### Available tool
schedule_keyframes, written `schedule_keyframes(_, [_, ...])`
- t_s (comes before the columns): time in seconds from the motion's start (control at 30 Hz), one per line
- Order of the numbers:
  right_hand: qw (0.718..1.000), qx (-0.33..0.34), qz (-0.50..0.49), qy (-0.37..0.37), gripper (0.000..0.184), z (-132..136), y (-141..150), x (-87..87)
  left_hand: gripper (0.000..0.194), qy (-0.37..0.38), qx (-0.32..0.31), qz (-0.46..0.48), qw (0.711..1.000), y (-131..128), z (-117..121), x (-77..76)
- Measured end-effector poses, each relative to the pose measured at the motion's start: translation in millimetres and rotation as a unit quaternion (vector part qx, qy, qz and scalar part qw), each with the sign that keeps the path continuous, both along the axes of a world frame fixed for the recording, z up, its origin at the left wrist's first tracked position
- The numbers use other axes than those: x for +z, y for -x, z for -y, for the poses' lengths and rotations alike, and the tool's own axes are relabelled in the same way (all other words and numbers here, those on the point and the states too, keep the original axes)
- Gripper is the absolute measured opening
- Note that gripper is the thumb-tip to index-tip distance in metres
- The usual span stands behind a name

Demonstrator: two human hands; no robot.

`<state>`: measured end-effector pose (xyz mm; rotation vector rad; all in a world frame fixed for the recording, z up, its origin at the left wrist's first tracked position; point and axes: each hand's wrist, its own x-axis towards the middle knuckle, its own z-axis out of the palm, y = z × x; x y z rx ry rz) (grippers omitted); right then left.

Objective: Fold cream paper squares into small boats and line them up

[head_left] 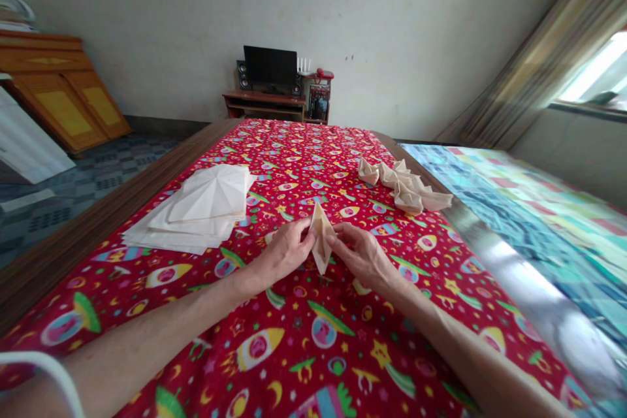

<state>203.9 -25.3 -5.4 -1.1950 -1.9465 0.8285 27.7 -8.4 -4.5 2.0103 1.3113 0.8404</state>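
The folded paper [322,249] was a narrow, pale diamond with pointed ends, and its long axis ran almost exactly from 12 to 6 o'clock. One tip pointed away from the person, to 12 o'clock, and the other pointed back toward them, to 6 o'clock. Along the middle, a fold gaped slightly toward the person. The paper was between the two hands, over the red printed cloth [306,313] on the counter [98,228]; whether its lower tip touched the cloth could not be told.

Both hands were partly closed, each grasping the paper. The left hand [289,247] came in from 8 o'clock and pinched the side at 9 o'clock, its thumb against the edge and its fingers curled. The right hand [365,255] came in from 4 o'clock and gripped the side at 3 o'clock, its thumb laid over the near face and its forefinger beyond the paper.

From the folded paper, a stack of sheets [206,209] lay between 9 and 10 o'clock, well apart from the left hand, its top sheet marked with creases spreading from one point. At 2 o'clock, near the counter's edge, a cluster of folded pieces [409,192] sat close together. Beyond that edge, at 3 o'clock, was a bed [548,228].
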Motion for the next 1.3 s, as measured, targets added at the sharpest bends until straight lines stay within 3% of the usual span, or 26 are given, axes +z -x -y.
schedule_keyframes(0.2, [0.995,-0.077,0.063,-0.032,0.017,0,2,1.5,0.021,-0.017,-0.058,0.039,0.997,-2,5,-3.8])
schedule_keyframes(0.33, [0.987,-0.119,0.095,-0.05,0.019,-2,2,-3.8,0.023,-0.008,-0.045,0.046,0.998,-3,7,-5.2])
schedule_keyframes(0.5, [0.988,-0.122,0.088,-0.025,0.017,-6,-1,-5.9,0.041,0.002,-0.015,0.044,0.999,0,4,-0.9])
schedule_keyframes(0.93, [0.988,-0.117,0.098,-0.025,0.023,-4,0,-0.8,0.052,0.113,-0.042,0.146,0.982,-2,6,3.6])
schedule_keyframes(1.0, [0.989,-0.111,0.091,-0.022,0.018,-2,-1,-0.2,0.054,0.113,-0.047,0.149,0.981,-3,6,4.0])
schedule_keyframes(1.1, [0.985,-0.116,0.072,-0.106,0.013,5,-3,4.9,0.054,0.101,-0.035,0.143,0.984,-3,4,2.7])
schedule_keyframes(1.2, [0.954,-0.116,0.099,-0.259,0.02,15,-5,11.3,0.044,0.093,-0.004,0.115,0.989,-1,1,1.9])
schedule_keyframes(1.3, [0.93,-0.092,0.152,-0.322,0.017,20,-4,12.0,0.033,0.083,0.018,0.076,0.993,0,0,1.6])
